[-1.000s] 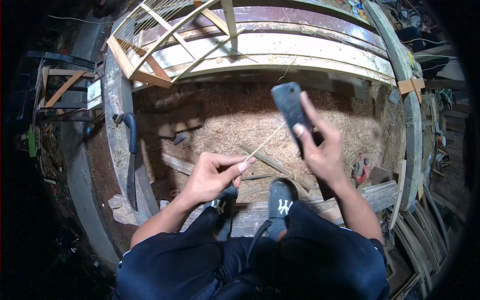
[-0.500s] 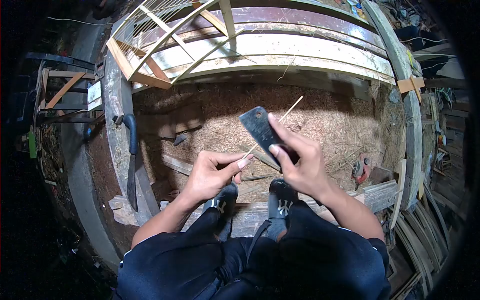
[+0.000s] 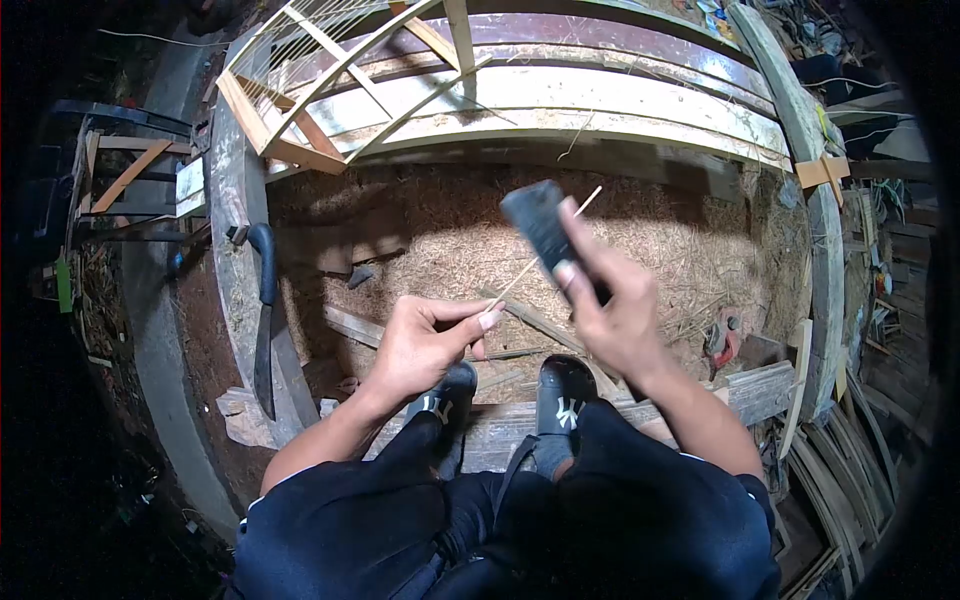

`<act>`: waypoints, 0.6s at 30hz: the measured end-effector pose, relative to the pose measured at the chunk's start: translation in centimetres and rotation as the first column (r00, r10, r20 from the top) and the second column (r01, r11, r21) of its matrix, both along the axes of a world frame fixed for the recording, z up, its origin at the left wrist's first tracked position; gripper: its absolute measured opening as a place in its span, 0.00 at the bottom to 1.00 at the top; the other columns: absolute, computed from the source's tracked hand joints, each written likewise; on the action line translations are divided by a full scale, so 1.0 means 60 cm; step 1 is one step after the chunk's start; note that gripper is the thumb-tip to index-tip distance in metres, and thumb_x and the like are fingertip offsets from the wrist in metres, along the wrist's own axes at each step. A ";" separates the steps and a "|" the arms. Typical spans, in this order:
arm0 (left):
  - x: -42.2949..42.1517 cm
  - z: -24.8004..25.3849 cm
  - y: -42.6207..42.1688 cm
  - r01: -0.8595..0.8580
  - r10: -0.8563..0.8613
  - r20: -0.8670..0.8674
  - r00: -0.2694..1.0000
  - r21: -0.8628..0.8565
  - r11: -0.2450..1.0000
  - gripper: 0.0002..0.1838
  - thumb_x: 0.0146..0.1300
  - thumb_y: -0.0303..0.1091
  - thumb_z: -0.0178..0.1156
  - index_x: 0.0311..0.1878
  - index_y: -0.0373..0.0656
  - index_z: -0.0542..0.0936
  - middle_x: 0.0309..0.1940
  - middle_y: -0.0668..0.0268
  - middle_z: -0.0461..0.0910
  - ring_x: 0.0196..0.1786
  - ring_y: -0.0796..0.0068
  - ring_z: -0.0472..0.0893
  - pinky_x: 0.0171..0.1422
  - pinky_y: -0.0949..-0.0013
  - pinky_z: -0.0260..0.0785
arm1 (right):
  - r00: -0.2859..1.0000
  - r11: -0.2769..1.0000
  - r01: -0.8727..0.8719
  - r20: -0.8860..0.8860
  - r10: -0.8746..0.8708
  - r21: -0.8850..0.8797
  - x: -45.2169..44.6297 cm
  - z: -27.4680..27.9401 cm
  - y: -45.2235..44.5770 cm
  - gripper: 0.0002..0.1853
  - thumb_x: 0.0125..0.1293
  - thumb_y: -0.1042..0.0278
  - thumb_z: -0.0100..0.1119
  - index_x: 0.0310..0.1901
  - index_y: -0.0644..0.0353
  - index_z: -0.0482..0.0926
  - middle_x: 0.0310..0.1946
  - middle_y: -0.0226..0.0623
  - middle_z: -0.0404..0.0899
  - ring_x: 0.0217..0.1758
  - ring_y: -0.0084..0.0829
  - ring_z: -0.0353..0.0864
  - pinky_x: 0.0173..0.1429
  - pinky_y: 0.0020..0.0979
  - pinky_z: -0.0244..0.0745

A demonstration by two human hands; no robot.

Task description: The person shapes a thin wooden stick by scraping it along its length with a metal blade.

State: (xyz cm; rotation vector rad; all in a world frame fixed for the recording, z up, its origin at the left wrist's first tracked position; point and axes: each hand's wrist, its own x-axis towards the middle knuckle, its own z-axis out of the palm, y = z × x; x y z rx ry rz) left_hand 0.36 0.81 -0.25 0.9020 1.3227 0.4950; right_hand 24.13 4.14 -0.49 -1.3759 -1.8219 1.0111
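Thin stick [image 3: 518,279] in the head view slants up from the left hand [image 3: 412,348], pinched between thumb and forefinger, passing behind a flat dark tool [image 3: 538,222] that the right hand [image 3: 622,312] grips, above ground littered with shavings [image 3: 455,255]

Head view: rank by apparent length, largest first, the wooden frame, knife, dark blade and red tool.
1. Wooden frame, even cut off at top
2. Knife
3. Dark blade, blurred, in the right hand
4. Red tool
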 end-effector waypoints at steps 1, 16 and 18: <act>0.001 0.002 0.001 0.001 -0.001 0.001 1.000 0.001 1.000 0.14 0.72 0.33 0.67 0.55 0.36 0.87 0.26 0.69 0.85 0.28 0.88 0.78 0.31 0.79 0.68 | 0.996 0.986 -0.055 -0.067 0.066 0.154 -0.017 -0.013 -0.011 0.36 0.65 0.83 0.61 0.76 0.53 0.69 0.39 0.54 0.87 0.35 0.41 0.89 0.45 0.40 0.84; 0.008 0.008 0.001 -0.040 0.040 0.002 0.999 0.037 0.999 0.14 0.69 0.30 0.69 0.53 0.33 0.87 0.30 0.65 0.87 0.28 0.86 0.80 0.33 0.77 0.72 | 0.983 0.985 0.171 -0.065 -0.169 0.022 0.008 -0.011 0.028 0.34 0.67 0.83 0.59 0.75 0.55 0.69 0.44 0.56 0.87 0.41 0.40 0.90 0.45 0.35 0.83; -0.002 -0.003 -0.004 -0.027 0.027 -0.006 1.000 0.058 0.998 0.13 0.69 0.30 0.69 0.53 0.33 0.87 0.29 0.65 0.88 0.27 0.86 0.80 0.32 0.78 0.72 | 0.994 0.979 0.108 -0.016 -0.107 0.170 0.003 -0.031 0.012 0.34 0.67 0.83 0.59 0.75 0.56 0.70 0.47 0.59 0.86 0.44 0.39 0.90 0.49 0.33 0.83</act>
